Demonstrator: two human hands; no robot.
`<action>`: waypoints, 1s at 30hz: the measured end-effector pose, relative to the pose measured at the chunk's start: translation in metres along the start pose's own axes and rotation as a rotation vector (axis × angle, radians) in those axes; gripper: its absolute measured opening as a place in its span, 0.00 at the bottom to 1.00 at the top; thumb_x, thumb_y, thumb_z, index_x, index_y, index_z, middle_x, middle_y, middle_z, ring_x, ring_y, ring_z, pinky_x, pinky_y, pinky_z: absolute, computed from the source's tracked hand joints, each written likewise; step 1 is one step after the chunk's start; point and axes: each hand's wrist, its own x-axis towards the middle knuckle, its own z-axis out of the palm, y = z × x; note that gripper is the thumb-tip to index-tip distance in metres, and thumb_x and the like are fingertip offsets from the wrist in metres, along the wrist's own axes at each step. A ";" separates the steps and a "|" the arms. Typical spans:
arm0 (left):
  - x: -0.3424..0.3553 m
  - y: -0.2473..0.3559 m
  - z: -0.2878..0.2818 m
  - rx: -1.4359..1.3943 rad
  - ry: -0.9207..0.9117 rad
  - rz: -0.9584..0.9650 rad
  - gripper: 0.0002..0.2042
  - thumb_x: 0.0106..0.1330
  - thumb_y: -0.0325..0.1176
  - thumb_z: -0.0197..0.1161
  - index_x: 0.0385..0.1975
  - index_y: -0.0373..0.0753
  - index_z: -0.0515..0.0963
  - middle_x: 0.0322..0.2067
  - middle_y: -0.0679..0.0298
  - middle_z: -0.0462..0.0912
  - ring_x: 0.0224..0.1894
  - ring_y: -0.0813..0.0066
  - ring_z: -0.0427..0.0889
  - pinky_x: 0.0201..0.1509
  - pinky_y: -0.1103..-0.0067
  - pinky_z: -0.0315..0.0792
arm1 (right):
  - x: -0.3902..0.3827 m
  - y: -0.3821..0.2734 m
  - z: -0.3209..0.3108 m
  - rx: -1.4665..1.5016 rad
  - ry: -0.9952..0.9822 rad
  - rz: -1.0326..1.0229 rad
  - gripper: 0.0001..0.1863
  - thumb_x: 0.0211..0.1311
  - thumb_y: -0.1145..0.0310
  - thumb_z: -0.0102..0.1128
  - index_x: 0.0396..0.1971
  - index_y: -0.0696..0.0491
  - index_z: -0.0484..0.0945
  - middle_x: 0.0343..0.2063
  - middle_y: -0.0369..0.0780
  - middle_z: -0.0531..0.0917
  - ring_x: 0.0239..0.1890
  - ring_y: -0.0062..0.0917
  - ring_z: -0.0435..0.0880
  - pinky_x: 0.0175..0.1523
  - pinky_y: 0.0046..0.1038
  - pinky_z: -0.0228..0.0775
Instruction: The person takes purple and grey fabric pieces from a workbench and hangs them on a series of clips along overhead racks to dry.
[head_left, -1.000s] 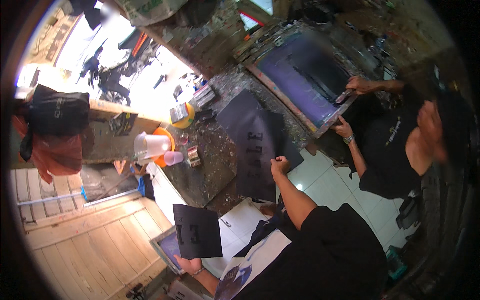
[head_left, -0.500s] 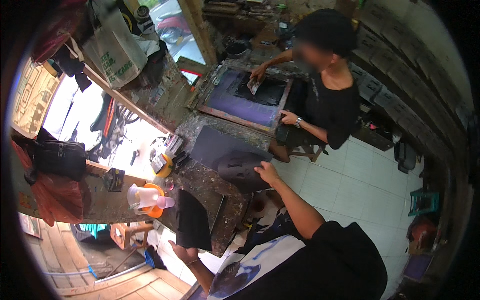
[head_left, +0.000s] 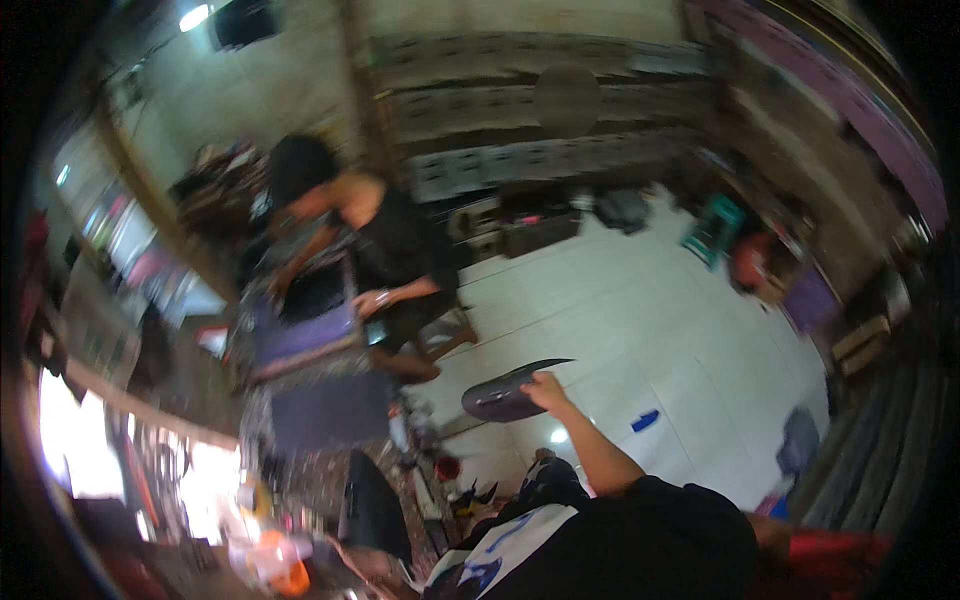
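Note:
My right hand [head_left: 545, 393] grips one end of a thin black sheet [head_left: 498, 398], which bends into a curve above the floor, off the table's right side. Low in the view, blurred by motion, my left hand [head_left: 368, 562] is at the bottom edge of a second black sheet [head_left: 370, 505] and appears to hold it; its fingers are hard to make out. That sheet stands tilted over the near end of the table. Between it and the printing frame, a flat dark sheet [head_left: 330, 412] lies on the paint-stained table.
A co-worker [head_left: 400, 235] in a black cap leans over a wooden-framed printing screen [head_left: 305, 335] with purple mesh and black ink. Orange and pale containers [head_left: 285, 570] stand at lower left. On the white-tiled floor [head_left: 610, 330] are a blue object [head_left: 646, 421] and a green stool [head_left: 712, 230].
My view has swung right, showing more floor and far wall. My right hand has lifted its black sheet off the table and carried it right over the floor. My left hand stays by the other sheet.

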 end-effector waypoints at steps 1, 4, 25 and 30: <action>0.004 -0.004 0.018 -0.003 -0.064 -0.068 0.33 0.61 0.56 0.42 0.54 0.30 0.59 0.54 0.50 0.62 0.56 0.58 0.63 0.60 0.64 0.57 | 0.006 0.041 -0.010 0.065 0.069 -0.092 0.08 0.47 0.69 0.58 0.18 0.58 0.73 0.13 0.35 0.72 0.17 0.18 0.68 0.23 0.26 0.59; -0.004 -0.024 0.065 -0.020 -0.160 -0.237 0.33 0.62 0.56 0.41 0.54 0.30 0.59 0.54 0.50 0.62 0.56 0.58 0.63 0.60 0.64 0.57 | -0.033 0.077 -0.073 -0.022 0.276 -0.077 0.07 0.47 0.70 0.58 0.19 0.59 0.74 0.15 0.36 0.74 0.18 0.19 0.70 0.24 0.27 0.60; -0.116 -0.292 0.394 0.623 -0.593 -0.505 0.35 0.60 0.58 0.44 0.49 0.24 0.63 0.49 0.53 0.69 0.48 0.62 0.70 0.54 0.72 0.63 | -0.229 0.297 -0.365 -0.258 0.872 0.369 0.13 0.42 0.66 0.60 0.18 0.62 0.74 0.21 0.52 0.76 0.24 0.37 0.76 0.30 0.34 0.66; -0.128 -0.346 0.493 0.649 -0.712 -0.434 0.29 0.63 0.51 0.42 0.49 0.25 0.63 0.48 0.50 0.69 0.49 0.56 0.71 0.55 0.68 0.64 | -0.213 0.294 -0.417 -0.047 1.002 0.583 0.13 0.43 0.65 0.60 0.19 0.61 0.74 0.20 0.50 0.77 0.25 0.39 0.77 0.31 0.35 0.66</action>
